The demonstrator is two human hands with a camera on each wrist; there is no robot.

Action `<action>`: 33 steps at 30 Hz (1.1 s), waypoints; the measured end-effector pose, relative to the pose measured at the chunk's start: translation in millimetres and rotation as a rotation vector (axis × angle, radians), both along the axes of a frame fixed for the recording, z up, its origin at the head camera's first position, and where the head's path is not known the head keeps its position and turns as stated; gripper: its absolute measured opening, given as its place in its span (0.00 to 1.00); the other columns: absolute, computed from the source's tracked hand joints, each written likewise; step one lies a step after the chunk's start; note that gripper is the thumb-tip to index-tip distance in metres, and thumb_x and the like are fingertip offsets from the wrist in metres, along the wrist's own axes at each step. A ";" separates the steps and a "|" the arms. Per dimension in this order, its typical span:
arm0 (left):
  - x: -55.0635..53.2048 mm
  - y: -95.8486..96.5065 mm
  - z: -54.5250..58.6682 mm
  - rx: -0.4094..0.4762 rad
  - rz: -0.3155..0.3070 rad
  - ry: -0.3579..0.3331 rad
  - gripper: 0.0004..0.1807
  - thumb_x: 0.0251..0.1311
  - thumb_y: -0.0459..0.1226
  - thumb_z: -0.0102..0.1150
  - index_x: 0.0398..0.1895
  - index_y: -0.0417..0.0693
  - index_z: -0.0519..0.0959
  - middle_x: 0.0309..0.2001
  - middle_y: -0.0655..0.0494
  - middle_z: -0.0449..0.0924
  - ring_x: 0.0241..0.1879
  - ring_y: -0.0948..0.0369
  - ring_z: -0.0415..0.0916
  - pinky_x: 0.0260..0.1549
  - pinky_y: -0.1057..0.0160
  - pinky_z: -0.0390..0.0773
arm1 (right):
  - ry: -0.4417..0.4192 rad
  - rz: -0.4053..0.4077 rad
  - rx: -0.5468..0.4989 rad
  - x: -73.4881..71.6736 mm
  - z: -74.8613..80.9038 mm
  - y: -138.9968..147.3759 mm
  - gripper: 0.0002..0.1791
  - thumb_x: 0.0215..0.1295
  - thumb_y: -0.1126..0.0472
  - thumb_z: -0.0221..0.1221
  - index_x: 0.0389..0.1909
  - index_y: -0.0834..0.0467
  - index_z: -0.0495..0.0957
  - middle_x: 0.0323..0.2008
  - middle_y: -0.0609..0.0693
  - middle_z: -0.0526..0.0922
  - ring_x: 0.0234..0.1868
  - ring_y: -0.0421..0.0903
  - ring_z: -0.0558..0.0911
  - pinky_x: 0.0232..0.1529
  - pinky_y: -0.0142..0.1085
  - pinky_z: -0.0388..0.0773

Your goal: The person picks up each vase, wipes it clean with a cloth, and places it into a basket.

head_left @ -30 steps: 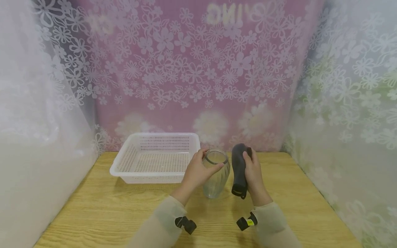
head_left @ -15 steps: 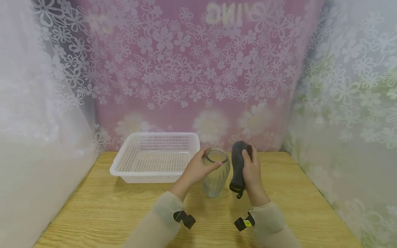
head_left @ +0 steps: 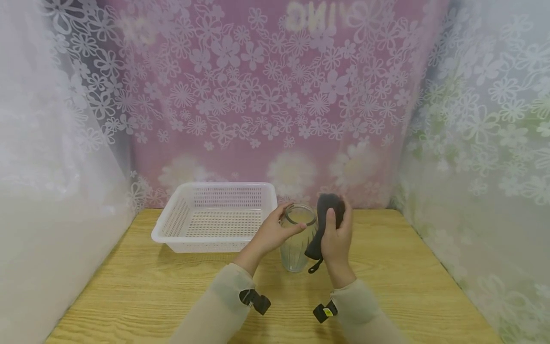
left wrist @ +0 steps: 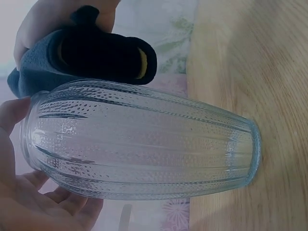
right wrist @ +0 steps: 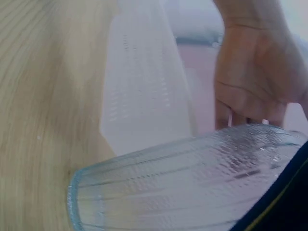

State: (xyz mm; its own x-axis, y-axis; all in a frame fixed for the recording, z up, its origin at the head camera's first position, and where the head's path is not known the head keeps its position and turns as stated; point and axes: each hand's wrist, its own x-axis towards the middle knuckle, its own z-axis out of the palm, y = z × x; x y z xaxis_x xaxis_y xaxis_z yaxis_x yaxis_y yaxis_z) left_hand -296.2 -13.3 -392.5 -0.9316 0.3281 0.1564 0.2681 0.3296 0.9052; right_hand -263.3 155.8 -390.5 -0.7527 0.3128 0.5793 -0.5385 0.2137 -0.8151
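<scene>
A clear ribbed glass vase [head_left: 294, 251] is upright over the wooden table, its open mouth facing up. My left hand [head_left: 272, 231] holds it just below the rim, thumb on the near side and fingers around the far side. In my right hand [head_left: 337, 243] I grip a dark grey fabric sleeve [head_left: 317, 244] with a small loop at its lower end. The left wrist view shows the hollow open end of the sleeve [left wrist: 103, 57], with a yellow patch inside, right at the side of the vase [left wrist: 144, 139].
A white perforated plastic basket [head_left: 215, 248] stands on the table [head_left: 172, 296] to the left of the vase. Floral plastic sheets [head_left: 258, 95] hang behind the table and along both sides.
My right hand has moved left with the fabric sleeve and turned it, so that its lower end now overlaps the vase. The left hand and the vase have hardly moved.
</scene>
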 end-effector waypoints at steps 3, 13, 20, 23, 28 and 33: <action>0.1 -0.5 -1.3 0.005 0.000 0.003 0.48 0.57 0.60 0.68 0.78 0.64 0.58 0.77 0.50 0.55 0.75 0.46 0.55 0.68 0.43 0.62 | 0.041 -0.039 0.035 -5.4 -10.5 -3.6 0.29 0.79 0.63 0.46 0.77 0.59 0.54 0.73 0.62 0.58 0.71 0.60 0.62 0.69 0.59 0.58; 2.6 -1.3 -4.4 0.012 -0.001 -0.020 0.48 0.56 0.62 0.67 0.78 0.67 0.58 0.77 0.51 0.54 0.75 0.47 0.53 0.67 0.39 0.61 | 0.200 -0.118 0.206 -15.7 -29.3 -7.3 0.29 0.77 0.63 0.49 0.76 0.52 0.59 0.74 0.57 0.60 0.71 0.61 0.62 0.63 0.66 0.62; 1.0 -1.4 -2.9 0.014 0.006 -0.015 0.47 0.56 0.62 0.67 0.77 0.68 0.59 0.77 0.53 0.55 0.75 0.48 0.54 0.67 0.39 0.62 | 0.222 -0.149 0.302 -19.5 -29.0 -10.4 0.29 0.77 0.60 0.51 0.75 0.59 0.59 0.74 0.60 0.58 0.73 0.63 0.59 0.61 0.68 0.63; 0.7 -2.0 -1.8 0.005 0.011 -0.009 0.46 0.56 0.63 0.67 0.77 0.69 0.59 0.77 0.53 0.56 0.75 0.48 0.54 0.67 0.39 0.62 | 0.210 -0.156 0.359 -19.8 -28.9 -11.0 0.32 0.75 0.59 0.53 0.77 0.55 0.56 0.75 0.60 0.56 0.73 0.63 0.58 0.60 0.68 0.64; 1.6 -2.7 -0.9 0.003 0.014 -0.013 0.46 0.55 0.63 0.67 0.77 0.70 0.59 0.77 0.53 0.56 0.75 0.48 0.54 0.66 0.38 0.63 | 0.179 -0.161 0.406 -18.2 -28.7 -10.9 0.35 0.74 0.58 0.54 0.79 0.50 0.54 0.77 0.59 0.53 0.74 0.63 0.57 0.59 0.68 0.66; 2.1 -1.8 -1.4 0.008 0.004 -0.020 0.46 0.56 0.62 0.67 0.77 0.70 0.59 0.77 0.54 0.56 0.75 0.48 0.54 0.67 0.39 0.62 | 0.163 -0.142 0.361 -22.2 -31.0 -6.6 0.31 0.77 0.57 0.52 0.78 0.47 0.57 0.76 0.54 0.56 0.72 0.62 0.62 0.55 0.66 0.70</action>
State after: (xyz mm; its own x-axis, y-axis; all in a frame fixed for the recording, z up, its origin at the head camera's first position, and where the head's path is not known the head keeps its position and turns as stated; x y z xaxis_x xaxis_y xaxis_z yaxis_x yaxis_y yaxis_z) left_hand -294.1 -15.1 -393.9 -0.9356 0.3237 0.1407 0.2492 0.3235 0.9128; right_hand -285.4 149.2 -421.5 -0.6063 0.1622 0.7785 -0.5984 0.5517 -0.5810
